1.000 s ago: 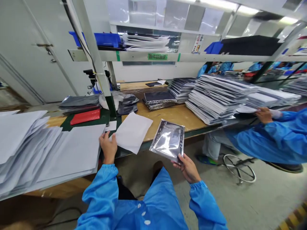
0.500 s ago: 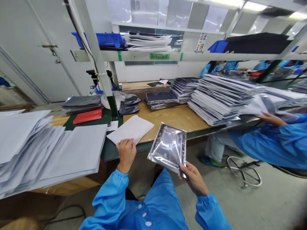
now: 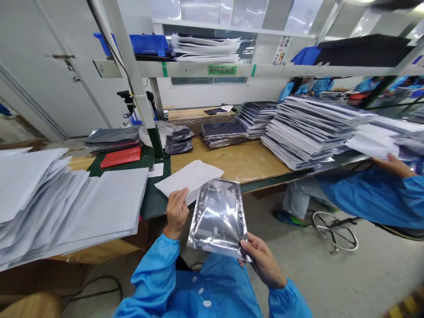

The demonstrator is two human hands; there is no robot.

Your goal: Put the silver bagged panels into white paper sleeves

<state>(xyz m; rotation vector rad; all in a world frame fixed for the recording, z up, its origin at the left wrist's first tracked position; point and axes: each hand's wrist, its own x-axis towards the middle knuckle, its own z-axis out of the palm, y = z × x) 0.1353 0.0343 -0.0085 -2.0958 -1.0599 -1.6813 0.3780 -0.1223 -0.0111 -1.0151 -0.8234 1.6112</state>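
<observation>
The person's right hand (image 3: 263, 260) is closed around the near right corner of a silver anti-static bag (image 3: 217, 219), with the thumb on top, and holds the bag up in the air in front of the blue smock (image 3: 198, 296). The left hand (image 3: 176, 213) is raised and half curled at the bag's left side, its fingertips at the near edge of a white sheet (image 3: 190, 179) that lies over the bench edge; whether they grip it, I cannot tell. To the left, a deep pile of white sheets (image 3: 66, 198) lies on the wooden workbench (image 3: 238, 163), beside a green mat (image 3: 152, 194). Farther off sit a red pouch (image 3: 121, 157) and dark grey bags (image 3: 112, 138). Tall stacks of bagged flat packs (image 3: 308, 132) rise at the far right of the bench. There, a co-worker's hand (image 3: 392, 165) reaches under loose white sheets (image 3: 371, 143), with a wheeled stool base (image 3: 334, 232) on the floor below.
</observation>
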